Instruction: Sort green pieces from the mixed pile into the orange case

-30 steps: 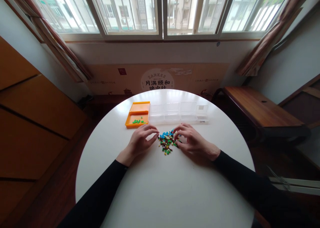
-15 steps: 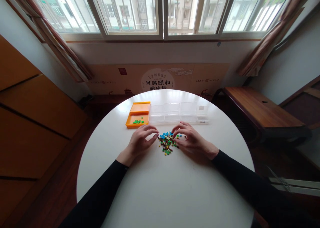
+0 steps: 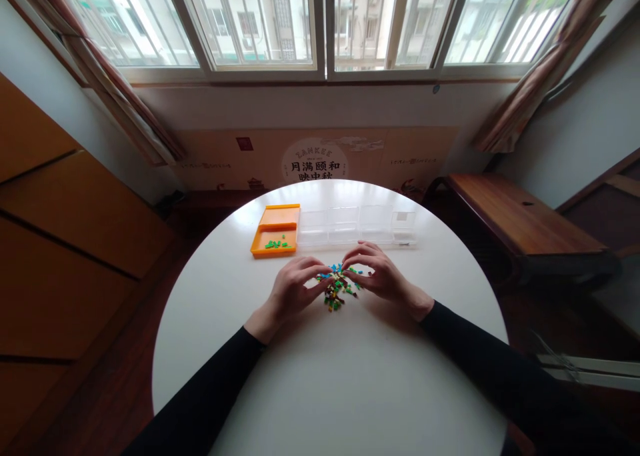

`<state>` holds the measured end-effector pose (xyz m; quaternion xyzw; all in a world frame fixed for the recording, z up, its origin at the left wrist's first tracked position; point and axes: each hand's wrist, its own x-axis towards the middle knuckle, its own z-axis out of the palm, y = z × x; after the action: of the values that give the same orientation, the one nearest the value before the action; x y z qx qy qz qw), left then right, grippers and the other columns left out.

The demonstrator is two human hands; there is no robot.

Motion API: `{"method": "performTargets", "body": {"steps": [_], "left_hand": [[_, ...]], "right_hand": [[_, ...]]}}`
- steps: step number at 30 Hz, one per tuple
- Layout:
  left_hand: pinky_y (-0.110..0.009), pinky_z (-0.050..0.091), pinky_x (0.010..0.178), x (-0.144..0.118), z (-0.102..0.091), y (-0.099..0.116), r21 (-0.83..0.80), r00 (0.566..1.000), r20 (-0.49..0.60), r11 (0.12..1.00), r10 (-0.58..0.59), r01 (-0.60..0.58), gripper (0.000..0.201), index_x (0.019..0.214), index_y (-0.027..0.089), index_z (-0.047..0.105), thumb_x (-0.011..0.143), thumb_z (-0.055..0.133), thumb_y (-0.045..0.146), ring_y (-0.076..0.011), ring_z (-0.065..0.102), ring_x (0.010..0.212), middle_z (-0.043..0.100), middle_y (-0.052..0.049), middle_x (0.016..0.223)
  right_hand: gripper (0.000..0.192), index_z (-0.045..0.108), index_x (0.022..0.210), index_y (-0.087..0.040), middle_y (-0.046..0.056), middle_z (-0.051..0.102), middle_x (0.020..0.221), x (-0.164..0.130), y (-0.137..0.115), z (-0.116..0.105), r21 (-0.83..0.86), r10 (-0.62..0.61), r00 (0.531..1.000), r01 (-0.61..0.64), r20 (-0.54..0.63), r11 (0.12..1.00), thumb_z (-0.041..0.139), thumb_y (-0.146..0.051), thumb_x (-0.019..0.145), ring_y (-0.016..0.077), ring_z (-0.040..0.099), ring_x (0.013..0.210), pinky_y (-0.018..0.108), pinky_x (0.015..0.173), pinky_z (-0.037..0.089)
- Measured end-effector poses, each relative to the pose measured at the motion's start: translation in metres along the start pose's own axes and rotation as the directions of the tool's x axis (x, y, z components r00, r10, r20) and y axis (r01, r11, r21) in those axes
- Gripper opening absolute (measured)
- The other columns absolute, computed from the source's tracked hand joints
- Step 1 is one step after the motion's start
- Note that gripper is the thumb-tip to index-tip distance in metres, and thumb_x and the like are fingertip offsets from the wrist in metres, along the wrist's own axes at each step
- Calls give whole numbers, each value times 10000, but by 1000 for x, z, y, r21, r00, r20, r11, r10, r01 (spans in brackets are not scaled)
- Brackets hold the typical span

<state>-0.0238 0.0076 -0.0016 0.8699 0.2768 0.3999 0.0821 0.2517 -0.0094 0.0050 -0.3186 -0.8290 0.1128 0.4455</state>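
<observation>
A small heap of tiny coloured pieces (image 3: 337, 287), blue, green, brown and yellow, lies in the middle of the round white table (image 3: 325, 376). My left hand (image 3: 295, 288) rests at the heap's left side, fingers curled with the tips among the pieces. My right hand (image 3: 379, 275) is at the heap's right side, fingertips pinched near the top of the pile. Whether either hand holds a piece is too small to tell. Beyond the heap sits an orange tray (image 3: 277, 238) with a few green pieces (image 3: 277, 244) in it.
A row of clear plastic compartment boxes (image 3: 357, 224) stands right of the orange tray near the table's far edge. A dark wooden bench (image 3: 520, 219) is to the right, wooden cabinets (image 3: 60, 229) are to the left, and windows are ahead.
My left hand has slid right, into the heap. My right hand has drawn in a little toward the heap's top. The pile looks slightly more bunched.
</observation>
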Motion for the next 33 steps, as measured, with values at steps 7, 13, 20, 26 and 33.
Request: {"method": "performTargets", "body": {"steps": [7,13,20,26,33], "left_hand": [[-351,613,787,0,3,4,20,999,-37,1000,-7,8,132,1089,279,849,1011,830,384,-200,752,854,820,-52,983],[-335,604,765,-1,4,7,14,999,-8,999,31,-31,99,1080,286,855,1025,815,357,-184,752,816,827,-42,965],[-332,609,776,-2,4,8,-23,998,20,998,60,-59,117,1098,276,851,1029,811,361,-189,763,844,835,-47,979],[-342,607,790,-3,5,7,-22,998,30,998,61,-60,110,1095,275,851,1032,810,355,-189,767,847,844,-49,982],[-359,617,793,-2,3,9,-18,997,49,998,54,-53,105,1069,276,852,1036,799,361,-196,776,844,845,-49,971]], "right_hand": [[64,785,1055,-282,44,808,1056,-3,-4,4,28,2,999,-3,36,1000,780,-345,1062,240,740,982,526,1169,492],[54,794,1065,-287,40,814,1071,-7,-3,7,25,-3,999,2,51,1000,780,-340,1064,235,739,991,532,1192,481],[54,790,1073,-287,35,810,1077,-9,-4,10,24,-31,999,31,40,999,773,-338,1074,229,729,990,536,1186,483],[87,797,1060,-295,42,821,1082,-12,0,11,12,-31,998,30,61,999,762,-373,1079,242,730,1008,558,1202,479],[71,772,1042,-286,43,810,1062,-7,-10,8,57,-11,998,7,68,998,760,-346,1079,234,732,969,530,1159,510]]}}
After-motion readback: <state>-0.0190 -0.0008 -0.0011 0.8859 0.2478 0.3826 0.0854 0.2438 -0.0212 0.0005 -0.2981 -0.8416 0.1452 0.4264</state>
